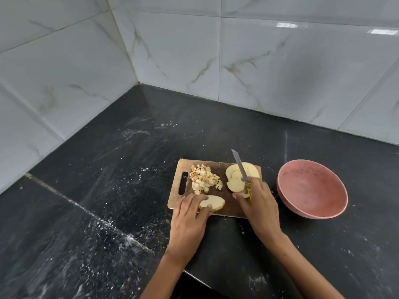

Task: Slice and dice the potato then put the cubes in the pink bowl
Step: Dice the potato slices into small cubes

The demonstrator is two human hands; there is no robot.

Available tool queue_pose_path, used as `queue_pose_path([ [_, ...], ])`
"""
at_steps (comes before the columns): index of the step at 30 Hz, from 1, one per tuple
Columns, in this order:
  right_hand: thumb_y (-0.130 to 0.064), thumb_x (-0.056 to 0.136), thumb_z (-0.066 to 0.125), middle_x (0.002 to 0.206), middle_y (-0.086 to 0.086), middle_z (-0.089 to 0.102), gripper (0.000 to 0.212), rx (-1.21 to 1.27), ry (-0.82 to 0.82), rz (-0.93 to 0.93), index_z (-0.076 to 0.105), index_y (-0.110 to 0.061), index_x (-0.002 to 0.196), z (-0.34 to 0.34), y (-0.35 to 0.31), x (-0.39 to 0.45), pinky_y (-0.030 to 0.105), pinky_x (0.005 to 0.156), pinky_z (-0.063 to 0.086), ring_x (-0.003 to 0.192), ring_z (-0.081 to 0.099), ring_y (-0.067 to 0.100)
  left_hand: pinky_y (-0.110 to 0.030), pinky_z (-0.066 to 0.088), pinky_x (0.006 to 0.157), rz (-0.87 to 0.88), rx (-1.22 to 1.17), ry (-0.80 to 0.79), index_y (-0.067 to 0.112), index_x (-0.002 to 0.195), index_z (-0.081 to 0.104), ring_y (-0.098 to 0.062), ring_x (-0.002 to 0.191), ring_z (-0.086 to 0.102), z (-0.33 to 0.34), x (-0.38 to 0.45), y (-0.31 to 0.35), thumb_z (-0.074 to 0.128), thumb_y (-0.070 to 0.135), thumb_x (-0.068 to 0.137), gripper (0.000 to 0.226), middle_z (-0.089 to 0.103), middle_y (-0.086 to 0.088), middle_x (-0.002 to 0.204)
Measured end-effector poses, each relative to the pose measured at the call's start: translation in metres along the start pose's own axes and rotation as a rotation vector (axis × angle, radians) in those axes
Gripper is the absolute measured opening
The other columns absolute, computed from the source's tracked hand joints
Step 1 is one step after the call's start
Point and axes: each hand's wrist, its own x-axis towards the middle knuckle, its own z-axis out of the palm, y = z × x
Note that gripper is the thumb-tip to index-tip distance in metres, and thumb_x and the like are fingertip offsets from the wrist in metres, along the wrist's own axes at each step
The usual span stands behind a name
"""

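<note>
Wooden cutting board point(228, 209): left hand point(190, 219) fingers pinch potato slice point(213, 202); right hand point(259, 206) grips knife point(241, 171), blade angled upward.

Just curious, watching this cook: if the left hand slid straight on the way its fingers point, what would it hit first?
The left hand already grips a potato slice on the cutting board. Going straight on, up and slightly right, it would probably meet the pile of potato cubes first, though depth is hard to judge.
</note>
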Motion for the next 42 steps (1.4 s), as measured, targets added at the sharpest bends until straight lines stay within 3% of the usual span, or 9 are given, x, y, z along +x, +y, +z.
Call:
queue_pose_path([
  [2,-0.038,0.09,0.062,0.092,-0.004,0.06,0.022,-0.026,-0.037,0.004,0.049,-0.02,0.094,-0.004,0.002,-0.006,0.015,0.057,0.038,0.072,0.054,0.007,-0.035,0.035,0.094,-0.01,0.016,-0.03,0.013,0.079,0.069,-0.023,0.104,0.05,0.007,-0.004,0.005,0.056,0.027,0.088,0.022,0.057,-0.001,0.11],
  [5,-0.042,0.092,0.056,0.076,-0.008,0.057,0.026,0.037,-0.161,0.059,0.042,-0.024,0.08,-0.007,0.008,-0.013,0.02,0.053,0.039,0.065,0.055,0.008,-0.033,0.037,0.088,-0.022,0.007,-0.061,0.013,0.075,0.068,-0.02,0.098,0.051,0.017,-0.008,0.015,0.056,0.03,0.087,0.023,0.067,-0.003,0.096],
  [10,-0.035,0.09,0.063,0.076,-0.009,0.06,0.022,0.096,-0.247,0.105,0.046,-0.022,0.085,-0.005,0.012,-0.012,0.025,0.056,0.048,0.066,0.058,0.007,-0.032,0.037,0.085,-0.079,-0.044,-0.121,0.017,0.078,0.071,-0.02,0.097,0.052,0.026,-0.017,0.019,0.056,0.028,0.085,0.02,0.068,-0.002,0.095],
  [14,-0.045,0.097,0.042,0.068,-0.002,0.058,0.029,0.129,-0.296,0.073,0.045,-0.023,0.079,-0.007,0.009,-0.008,0.029,0.051,0.043,0.058,0.055,0.011,-0.032,0.034,0.094,-0.242,-0.098,-0.151,0.02,0.082,0.074,-0.021,0.103,0.054,0.02,-0.02,0.012,0.061,0.034,0.082,0.018,0.067,0.0,0.105],
  [17,-0.041,0.101,0.031,0.069,-0.001,0.059,0.032,0.069,-0.371,0.042,0.048,-0.023,0.081,-0.012,0.009,-0.006,0.032,0.057,0.047,0.059,0.056,0.012,-0.031,0.031,0.097,-0.392,-0.142,-0.212,0.023,0.088,0.075,-0.019,0.105,0.054,0.016,-0.014,0.015,0.064,0.049,0.075,0.031,0.067,0.002,0.108],
  [21,-0.037,0.103,0.031,0.071,-0.003,0.058,0.024,-0.082,-0.47,-0.012,0.043,-0.023,0.087,-0.016,0.017,-0.007,0.034,0.058,0.048,0.061,0.057,0.013,-0.03,0.033,0.092,-0.445,-0.111,-0.296,0.025,0.098,0.075,-0.02,0.104,0.052,0.021,-0.004,0.019,0.085,0.046,0.062,0.042,0.066,0.001,0.108],
  [28,-0.039,0.103,0.03,0.076,-0.005,0.057,0.022,-0.193,-0.561,-0.031,0.042,-0.024,0.092,-0.018,0.016,-0.012,0.032,0.061,0.049,0.065,0.057,0.013,-0.042,0.05,0.085,-0.547,0.007,-0.388,0.022,0.09,0.075,-0.023,0.096,0.057,0.022,0.014,0.023,0.081,0.06,0.053,0.053,0.065,0.001,0.096],
  [35,-0.04,0.103,0.03,0.076,-0.008,0.056,0.015,-0.243,-0.602,-0.175,0.038,-0.028,0.097,-0.026,0.014,0.004,0.02,0.052,0.039,0.062,0.055,0.008,-0.026,0.021,0.098,-0.377,-0.19,-0.487,0.026,0.111,0.069,-0.016,0.118,0.045,0.014,0.013,0.002,0.061,0.061,0.06,0.062,0.058,0.007,0.121],
  [42,-0.04,0.103,0.033,0.085,-0.005,0.06,0.023,-0.36,-0.639,-0.29,0.047,-0.023,0.108,-0.015,0.003,0.019,0.028,0.065,0.053,0.07,0.06,0.01,-0.03,0.02,0.107,-0.391,-0.248,-0.527,0.026,0.12,0.068,-0.018,0.125,0.039,0.004,0.006,0.007,0.064,0.046,0.073,0.051,0.05,0.003,0.133],
])
